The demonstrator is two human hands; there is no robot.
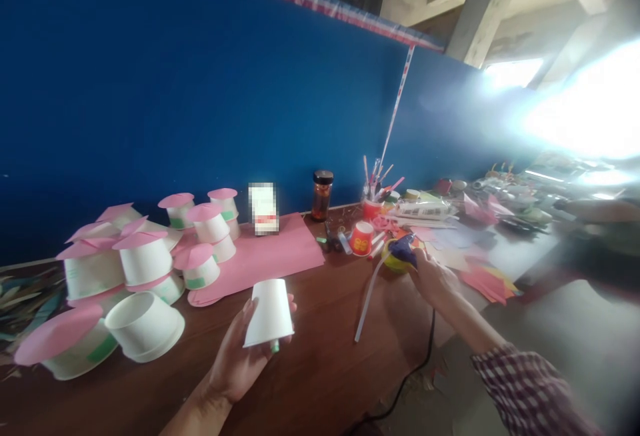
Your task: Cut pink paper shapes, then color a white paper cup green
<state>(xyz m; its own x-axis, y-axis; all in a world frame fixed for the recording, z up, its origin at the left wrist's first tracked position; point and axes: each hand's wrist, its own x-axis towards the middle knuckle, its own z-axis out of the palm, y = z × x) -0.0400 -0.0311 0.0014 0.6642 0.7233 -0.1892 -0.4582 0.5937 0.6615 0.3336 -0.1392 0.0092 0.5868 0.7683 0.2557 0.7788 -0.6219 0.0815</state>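
Observation:
My left hand [240, 349] is closed round a plain white paper cup [270, 313], held tilted with its wide mouth downward above the brown table. A small green bit shows under the cup's rim. At the right, my right hand [435, 276] grips a dark blue glue gun [401, 248] at a yellow round holder [397, 264]; whether the two touch I cannot tell. A long pale translucent stick [367, 303] slants from there toward the table's front edge. Several white cups with pink paper discs [145, 256] stand at the left, beside a bare white paper tub [145, 326].
Pink paper sheets [280, 249] lie at the back, near a dark-lidded jar [323, 197]. A red paper cup [361, 238] and a holder of pencils [373, 208] stand right of it. A black cord [425, 356] hangs over the front edge. Coloured paper [485, 283] clutters the right.

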